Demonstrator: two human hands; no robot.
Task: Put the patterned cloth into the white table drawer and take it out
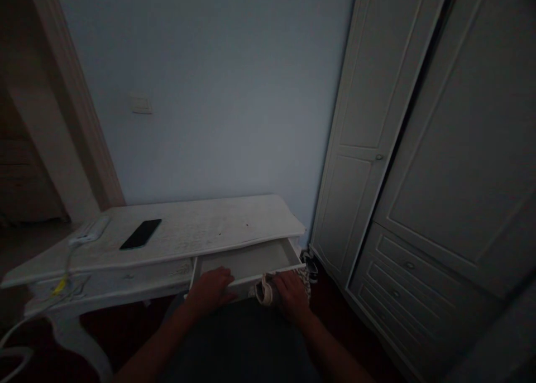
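Note:
A drawer is pulled out from the white table, and its bare bottom shows. My left hand is at the drawer's front left part, fingers curled over the front edge. In my right hand is a bunched, patterned brown-and-white cloth, at the drawer's front right corner. Part of the cloth hangs past the fingers on the right side. Dim light hides the finer details of both hands' fingertips.
On the tabletop lie a dark phone and, left of it, a white device with a cable. A grey-white wardrobe stands at the right. Shoes are on the dark red floor near the table's right end.

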